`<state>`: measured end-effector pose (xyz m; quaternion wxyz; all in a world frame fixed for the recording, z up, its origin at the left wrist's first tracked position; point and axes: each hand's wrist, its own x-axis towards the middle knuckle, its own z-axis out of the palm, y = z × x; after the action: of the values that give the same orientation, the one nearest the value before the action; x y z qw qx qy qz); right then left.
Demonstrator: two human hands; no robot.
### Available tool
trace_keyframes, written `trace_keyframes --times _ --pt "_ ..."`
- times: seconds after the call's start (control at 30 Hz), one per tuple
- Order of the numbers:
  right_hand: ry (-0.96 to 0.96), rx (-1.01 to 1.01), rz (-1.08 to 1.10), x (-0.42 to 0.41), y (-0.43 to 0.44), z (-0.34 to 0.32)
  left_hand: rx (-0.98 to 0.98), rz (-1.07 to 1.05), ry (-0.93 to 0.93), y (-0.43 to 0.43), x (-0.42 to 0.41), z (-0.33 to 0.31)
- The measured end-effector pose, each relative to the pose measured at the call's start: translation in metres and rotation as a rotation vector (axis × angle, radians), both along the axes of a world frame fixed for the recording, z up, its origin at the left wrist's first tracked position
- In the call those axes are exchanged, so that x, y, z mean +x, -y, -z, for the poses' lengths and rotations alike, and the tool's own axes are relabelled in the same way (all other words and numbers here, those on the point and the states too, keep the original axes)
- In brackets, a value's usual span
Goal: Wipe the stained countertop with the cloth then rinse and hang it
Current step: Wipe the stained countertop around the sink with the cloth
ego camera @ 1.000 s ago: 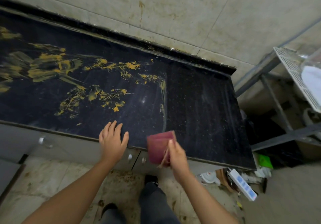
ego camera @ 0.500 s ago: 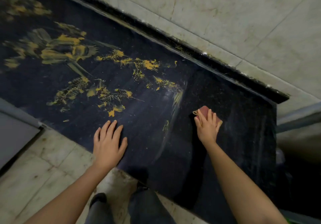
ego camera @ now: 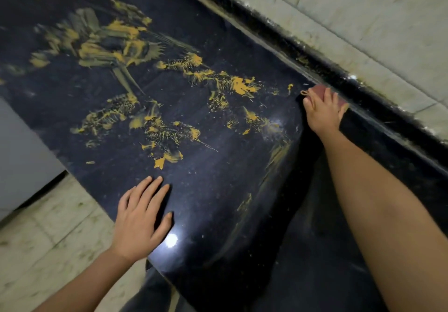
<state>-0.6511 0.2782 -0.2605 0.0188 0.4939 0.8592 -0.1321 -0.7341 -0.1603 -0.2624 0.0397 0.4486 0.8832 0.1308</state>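
Cloth point(ego camera: 319, 90), dull red and soft, lies at the far back of the countertop point(ego camera: 218, 178), against the raised black lip point(ego camera: 368, 103). The right hand point(ego camera: 323, 115) covers most of it, fingers spread and pressing down rather than clutching. Left of it, mustard-yellow stains point(ego camera: 242, 86) streak the glossy, speckled black stone in feathery smears. The left hand point(ego camera: 140, 217) rests flat on the front edge, fingers straight, holding nothing. Pale, grimy wall tiles point(ego camera: 363, 21) rise behind, and worn floor tiles point(ego camera: 48, 234) lie below.
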Motion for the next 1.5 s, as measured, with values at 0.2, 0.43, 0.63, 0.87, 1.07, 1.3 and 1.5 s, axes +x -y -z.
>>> trace_keyframes --times 0.2,0.43,0.63,0.87,1.07,1.3,1.5 --pt "0.047 0.042 -0.191 0.019 0.059 -0.003 0.001 -0.010 -0.002 -0.001 0.000 -0.001" --pt "0.046 -0.071 -0.355 0.055 0.193 -0.010 -0.055 -0.016 0.014 0.000 0.000 -0.003" --pt "0.003 0.074 -0.404 0.092 0.324 -0.003 -0.047 0.031 0.072 0.004 -0.003 -0.002" --pt "0.087 0.019 -0.458 0.105 0.422 -0.002 0.191 0.118 0.342 0.020 -0.016 -0.007" --pt "-0.114 -0.214 -0.412 0.093 0.451 -0.035 0.173 0.190 0.254 0.032 -0.036 -0.005" --pt "-0.814 -0.630 0.645 0.109 0.335 -0.088 0.132 0.259 0.194 0.014 -0.009 -0.003" --pt "-0.547 -0.083 0.604 0.166 0.191 -0.084 0.113 0.206 0.123 0.010 -0.002 0.011"
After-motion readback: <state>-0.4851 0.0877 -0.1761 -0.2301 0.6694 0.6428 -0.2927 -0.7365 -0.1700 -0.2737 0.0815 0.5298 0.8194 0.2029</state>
